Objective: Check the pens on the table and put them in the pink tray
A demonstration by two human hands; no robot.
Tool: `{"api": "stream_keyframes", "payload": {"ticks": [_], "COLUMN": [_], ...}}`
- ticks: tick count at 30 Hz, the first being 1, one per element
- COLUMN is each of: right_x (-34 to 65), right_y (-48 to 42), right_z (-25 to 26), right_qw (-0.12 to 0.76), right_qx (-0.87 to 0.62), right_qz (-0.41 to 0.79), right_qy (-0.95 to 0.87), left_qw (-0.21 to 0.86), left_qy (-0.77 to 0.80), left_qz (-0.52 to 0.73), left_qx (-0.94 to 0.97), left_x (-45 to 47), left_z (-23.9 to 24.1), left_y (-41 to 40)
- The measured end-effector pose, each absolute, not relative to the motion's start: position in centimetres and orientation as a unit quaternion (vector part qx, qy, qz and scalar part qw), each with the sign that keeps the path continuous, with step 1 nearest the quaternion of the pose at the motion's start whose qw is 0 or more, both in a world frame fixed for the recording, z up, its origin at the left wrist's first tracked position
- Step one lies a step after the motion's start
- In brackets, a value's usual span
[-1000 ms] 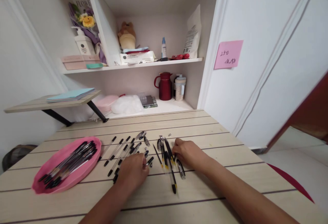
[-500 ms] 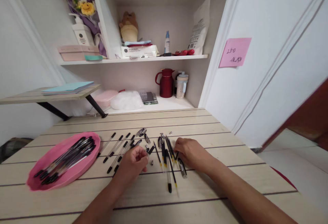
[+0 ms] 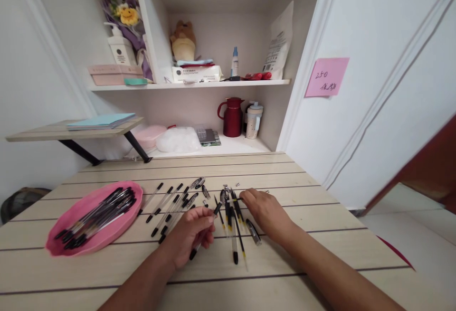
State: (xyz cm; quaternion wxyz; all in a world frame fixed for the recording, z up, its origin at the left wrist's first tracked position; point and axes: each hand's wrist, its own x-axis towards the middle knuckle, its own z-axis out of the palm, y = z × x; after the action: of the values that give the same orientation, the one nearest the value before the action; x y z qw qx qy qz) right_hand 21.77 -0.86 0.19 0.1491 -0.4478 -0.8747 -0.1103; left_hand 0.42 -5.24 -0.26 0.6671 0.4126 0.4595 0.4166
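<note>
Left hand (image 3: 190,235) is closed around a pen (image 3: 204,231), lifted off the tabletop (image 3: 285,273) with its dark tip toward the right hand; a second ago this hand lay flat among the loose parts, so one pen has since been picked up. Right hand (image 3: 265,211) rests fingers down, pinching a thin refill (image 3: 238,199) at the cluster of pen parts (image 3: 231,221) between the two hands. Left of the left hand lie capped pens (image 3: 167,206) in a row; further left, a pink tray (image 3: 59,244) holds pens.
</note>
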Motion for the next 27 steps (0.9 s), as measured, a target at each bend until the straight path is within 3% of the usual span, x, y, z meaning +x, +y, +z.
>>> {"api": "stream_keyframes", "payload": {"ticks": [8,27], "right_x": [21.89,22.08], "right_y": [-1.34,-1.59], "right_z": [-0.04,0.09], "right_qw": [0.290,0.325], "right_qx": [-0.450,-0.376], "right_qz": [-0.131,-0.171], "right_qy": [-0.835,-0.851], "left_qw": [0.679,0.644], "left_qy": [0.439,0.476], "left_qz": [0.407,0.380], "left_qx": [0.424,0.464], "left_x": [0.71,1.08], "left_z": [-0.35,-0.55], "left_y": [-5.55,-5.67]}}
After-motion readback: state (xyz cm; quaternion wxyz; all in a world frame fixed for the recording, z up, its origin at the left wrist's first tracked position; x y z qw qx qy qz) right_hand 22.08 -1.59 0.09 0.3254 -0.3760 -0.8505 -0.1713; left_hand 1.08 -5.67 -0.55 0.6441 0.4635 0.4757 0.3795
